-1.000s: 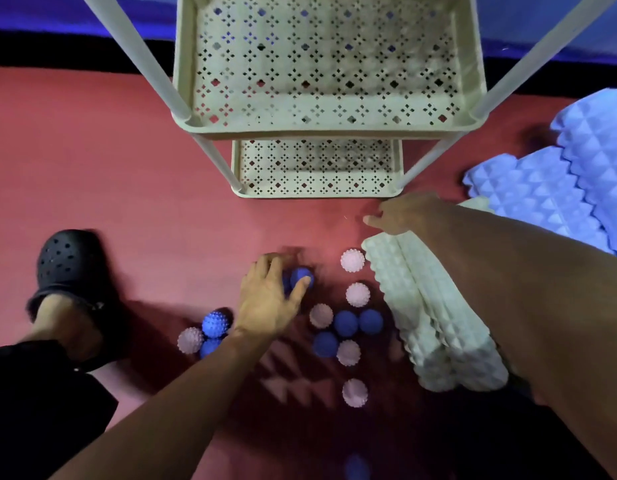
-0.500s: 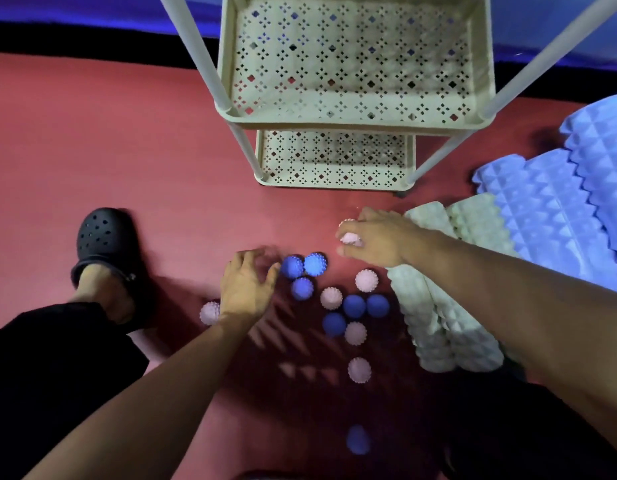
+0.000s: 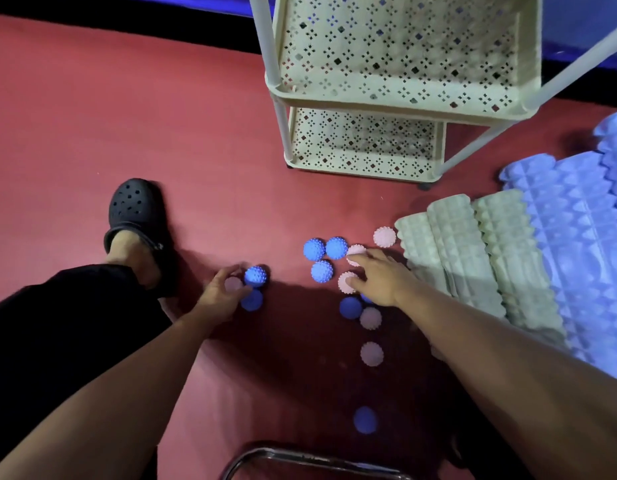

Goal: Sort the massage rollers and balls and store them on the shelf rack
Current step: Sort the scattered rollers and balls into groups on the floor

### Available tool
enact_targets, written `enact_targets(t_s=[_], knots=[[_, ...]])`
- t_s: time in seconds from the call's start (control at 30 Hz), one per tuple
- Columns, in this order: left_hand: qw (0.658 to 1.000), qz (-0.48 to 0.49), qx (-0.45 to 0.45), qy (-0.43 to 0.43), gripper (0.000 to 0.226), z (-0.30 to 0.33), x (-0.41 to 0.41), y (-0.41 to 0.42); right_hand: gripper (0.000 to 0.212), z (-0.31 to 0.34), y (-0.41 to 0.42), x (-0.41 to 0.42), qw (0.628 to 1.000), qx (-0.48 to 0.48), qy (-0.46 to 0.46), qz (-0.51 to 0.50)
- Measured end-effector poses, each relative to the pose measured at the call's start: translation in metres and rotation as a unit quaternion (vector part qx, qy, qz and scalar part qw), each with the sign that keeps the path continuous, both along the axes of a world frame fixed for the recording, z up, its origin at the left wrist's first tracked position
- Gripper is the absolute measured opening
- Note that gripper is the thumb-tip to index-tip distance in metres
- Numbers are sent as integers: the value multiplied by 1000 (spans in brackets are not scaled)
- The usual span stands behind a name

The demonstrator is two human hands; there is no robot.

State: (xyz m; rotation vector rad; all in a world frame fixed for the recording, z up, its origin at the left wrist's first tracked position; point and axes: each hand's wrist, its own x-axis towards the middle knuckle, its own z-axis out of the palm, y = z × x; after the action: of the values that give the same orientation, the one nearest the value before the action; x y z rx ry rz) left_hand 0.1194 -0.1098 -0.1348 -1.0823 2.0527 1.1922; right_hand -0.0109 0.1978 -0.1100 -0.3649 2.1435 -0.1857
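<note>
Dim, perhaps slightly motion-blurred, edge-warped.

Under you, the red floor carries the rack, scattered blue balls and pink balls, pale green rollers, blue rollers and your clog.

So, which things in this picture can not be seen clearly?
- Head view: pink ball in the left hand, blurred; fingers cover it.
- Blue ball, mostly hidden under the right hand.
- Metal frame, cut by the bottom edge.
- Purple rollers, cut by the right edge.
</note>
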Motion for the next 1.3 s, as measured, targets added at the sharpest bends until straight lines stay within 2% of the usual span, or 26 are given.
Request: enact_targets(t_s=[0.1, 0.2, 0.43, 0.6, 0.67, 0.73, 0.8, 0.87, 0.93, 1.13, 1.23, 1.3], knots=[[999, -48, -17, 14, 65, -11, -3, 8, 58, 2, 7, 4, 998, -21, 46, -24], [997, -68, -22, 21, 63, -23, -8, 14, 56, 3, 12, 12, 996, -22, 78, -39], [991, -105, -81, -4, 59, -30, -17, 22, 57, 2, 12, 24, 994, -54, 67, -74], [981, -165, -92, 50, 53, -18, -30, 52, 54, 6, 12, 32, 986, -82, 90, -111], [992, -95, -68, 55, 52, -13, -35, 70, 52, 10, 12, 39, 983, -95, 92, -130], [996, 68, 25, 48, 48, -5, -39, 88, 49, 12, 11, 47, 978, -107, 91, -154], [969, 212, 124, 9, 49, 4, -42, 104, 46, 13, 11, 56, 971, -121, 89, -186], [940, 278, 196, -33, 56, 7, -42, 114, 42, 12, 11, 64, 964, -135, 83, -214], [923, 301, 235, -52, 56, 11, -39, 122, 37, 10, 10, 72, 957, -147, 60, -243], [878, 367, 289, -105, 36, 20, -38, 144, 35, 2, 5, 97, 916, -159, -28, -367], [843, 383, 351, -137, 34, 28, -38, 151, 47, 3, -5, 102, 895, -214, -55, -387], [838, 347, 393, -148, 36, 32, -33, 151, 56, 5, -11, 99, 887, -232, -71, -393]])
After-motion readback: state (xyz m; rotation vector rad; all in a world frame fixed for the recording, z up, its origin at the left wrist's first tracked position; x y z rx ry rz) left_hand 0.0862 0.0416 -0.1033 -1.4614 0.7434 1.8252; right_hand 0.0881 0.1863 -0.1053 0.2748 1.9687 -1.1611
